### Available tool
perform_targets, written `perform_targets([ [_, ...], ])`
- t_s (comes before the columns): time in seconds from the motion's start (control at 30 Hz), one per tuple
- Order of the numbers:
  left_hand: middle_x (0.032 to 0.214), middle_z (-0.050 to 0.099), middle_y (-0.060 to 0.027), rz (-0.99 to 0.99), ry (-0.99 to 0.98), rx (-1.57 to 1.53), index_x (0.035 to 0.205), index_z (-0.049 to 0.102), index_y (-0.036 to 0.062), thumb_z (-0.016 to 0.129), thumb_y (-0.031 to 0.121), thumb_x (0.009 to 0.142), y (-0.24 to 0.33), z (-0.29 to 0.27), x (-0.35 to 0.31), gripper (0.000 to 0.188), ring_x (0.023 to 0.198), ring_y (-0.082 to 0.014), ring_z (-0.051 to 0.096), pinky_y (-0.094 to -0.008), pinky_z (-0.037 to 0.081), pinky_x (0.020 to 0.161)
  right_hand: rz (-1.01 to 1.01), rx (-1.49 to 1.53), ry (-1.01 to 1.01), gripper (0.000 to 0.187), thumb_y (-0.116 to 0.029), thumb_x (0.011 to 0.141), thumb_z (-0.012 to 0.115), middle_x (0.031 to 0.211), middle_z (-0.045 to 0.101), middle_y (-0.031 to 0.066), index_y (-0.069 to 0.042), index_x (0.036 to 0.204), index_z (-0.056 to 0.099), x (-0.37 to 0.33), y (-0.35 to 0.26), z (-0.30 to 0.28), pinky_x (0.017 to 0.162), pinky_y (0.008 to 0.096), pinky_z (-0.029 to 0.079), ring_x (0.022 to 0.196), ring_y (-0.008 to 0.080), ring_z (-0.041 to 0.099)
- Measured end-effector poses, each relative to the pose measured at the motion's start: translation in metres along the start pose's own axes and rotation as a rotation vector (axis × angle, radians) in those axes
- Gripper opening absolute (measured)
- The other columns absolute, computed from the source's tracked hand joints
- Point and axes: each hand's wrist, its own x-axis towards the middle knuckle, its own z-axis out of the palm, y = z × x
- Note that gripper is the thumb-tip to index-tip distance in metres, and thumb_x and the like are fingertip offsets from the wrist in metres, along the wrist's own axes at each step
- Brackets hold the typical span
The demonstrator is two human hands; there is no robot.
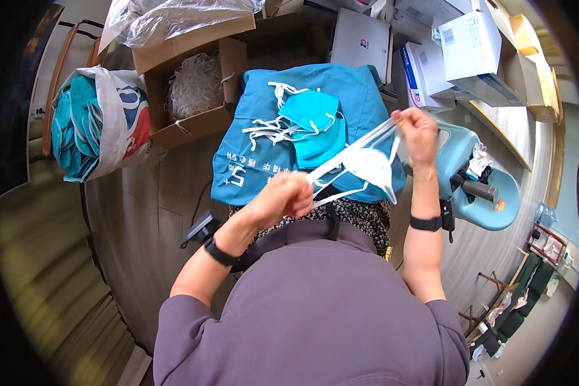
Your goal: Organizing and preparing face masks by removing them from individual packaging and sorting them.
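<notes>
White elastic straps stretch between my two hands over the blue cloth in front of me. My left hand is closed around the lower left end of the straps. Up to the right, my right hand pinches the other end, its fingers slightly blurred. From the straps hangs a face mask, its pale inner side showing and its rim tilted to the right. Just beyond it, a small pile of teal face masks lies on the cloth, with white straps spread out on its left.
A bag full of teal masks stands at the left. Beside it, a cardboard box holds a tangle of white straps. White cartons are stacked at the far right. A blue-green plastic seat stands near my right arm.
</notes>
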Motion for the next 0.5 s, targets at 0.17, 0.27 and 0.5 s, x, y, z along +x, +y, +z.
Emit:
perform_targets([
  [0.17,0.074,0.062,-0.0146,0.104,-0.096,-0.281,0.079,0.058,0.0003,0.04,0.026,0.093,0.007,-0.003,0.038,0.034,0.064,-0.0228,0.057,-0.0282,0.043,0.053,-0.107,-0.225,-0.369,0.016,-0.009,0.087,0.075,0.076,0.067,-0.0021,-0.005,0.075,0.065,-0.047,-0.05,0.036,0.06,0.0211,0.04,0.065,0.003,0.048],
  [0.27,0.083,0.067,-0.0159,0.017,0.048,-0.375,0.09,0.064,-0.0029,0.04,0.027,0.094,0.01,-0.006,0.042,0.038,0.077,-0.0272,0.066,-0.0285,0.05,0.059,-0.583,-0.401,-0.313,0.015,-0.008,0.081,0.078,0.076,0.068,-0.0016,-0.005,0.073,0.065,-0.047,-0.063,0.035,0.072,0.0267,0.043,0.078,0.0097,0.053],
  [0.5,0.085,0.063,-0.0076,0.03,-0.013,-0.499,0.09,0.06,0.0051,0.047,0.03,0.103,-0.012,-0.034,0.058,0.03,0.083,-0.0203,0.065,-0.0251,0.05,0.059,-0.422,0.016,-0.372,0.021,-0.02,0.086,0.075,0.094,0.073,0.0095,-0.005,0.076,0.064,-0.067,-0.073,0.029,0.099,0.0439,0.042,0.111,0.0284,0.06],
])
